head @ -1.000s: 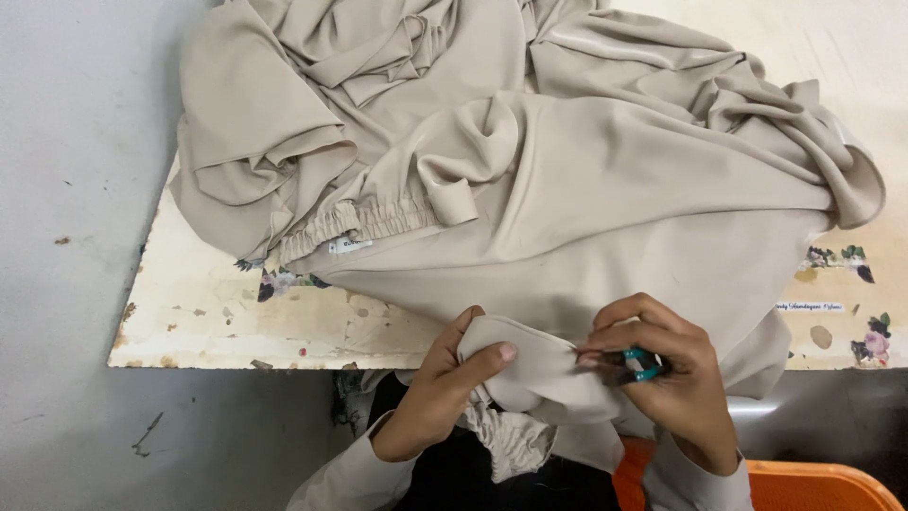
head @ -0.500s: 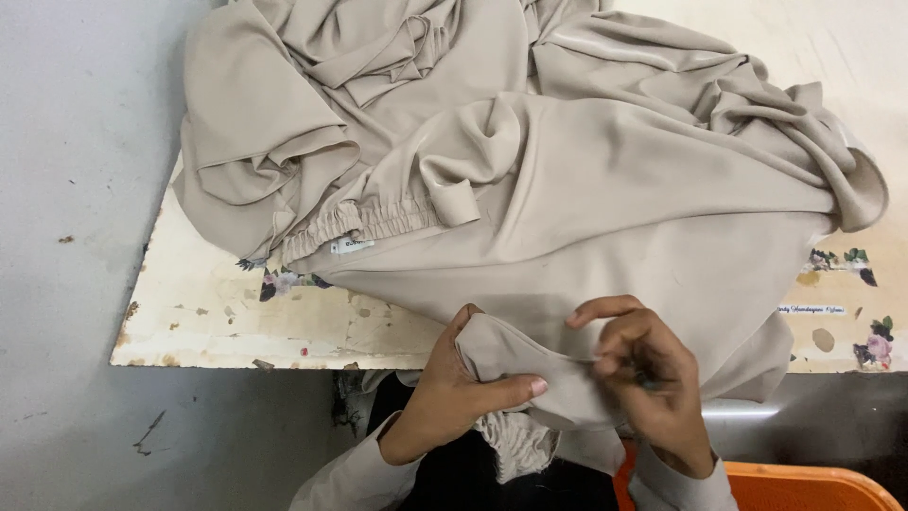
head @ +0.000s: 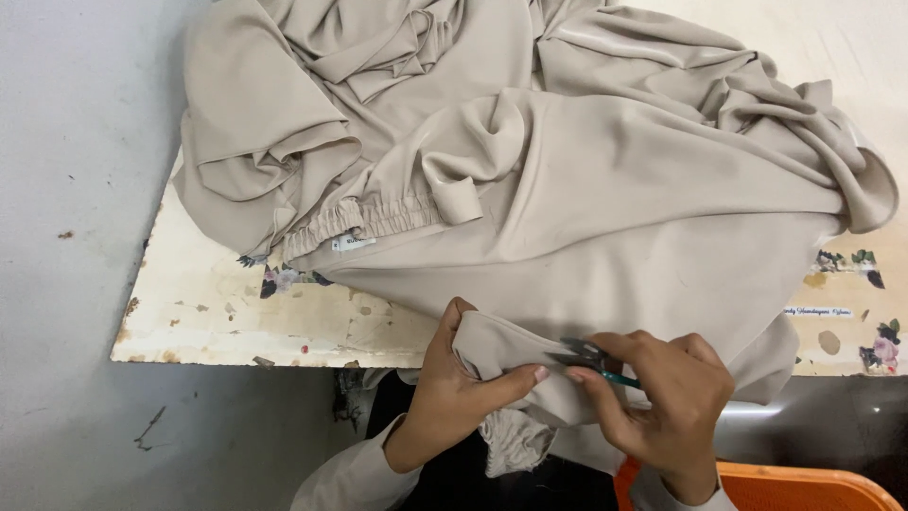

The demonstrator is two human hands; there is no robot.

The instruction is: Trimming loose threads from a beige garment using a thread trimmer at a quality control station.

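**Hands at table edge w/ beige cloth and small snips**

Far left: grey floor point(head: 66, 284), bare, w/ a few dark marks. Next, the table point(head: 218, 322), cream top, worn and chipped, flower stickers along the front edge. A big heap of beige cloth point(head: 567, 170) covers most of it, bunched in folds at top left, smoother toward the right. A gathered elastic band point(head: 364, 220) w/ a small white label point(head: 352, 243) sits on the left part of the heap.

Front centre: left hand point(head: 454, 388), cream sleeve, fingers clenched on a fold of the cloth hem point(head: 506, 345) that hangs over the table edge; thumb on top, pointing right. Just beside it, right hand point(head: 667, 402), fingers curled around small snips point(head: 588, 358) w/ teal handle; dark blades point left and lie on the held fold, close to the left thumb tip. Can't tell if blades are parted.

Bottom right: orange plastic edge point(head: 794, 487), prob. a chair or bin, below the right wrist. Far right of table: more flower stickers point(head: 880, 345).
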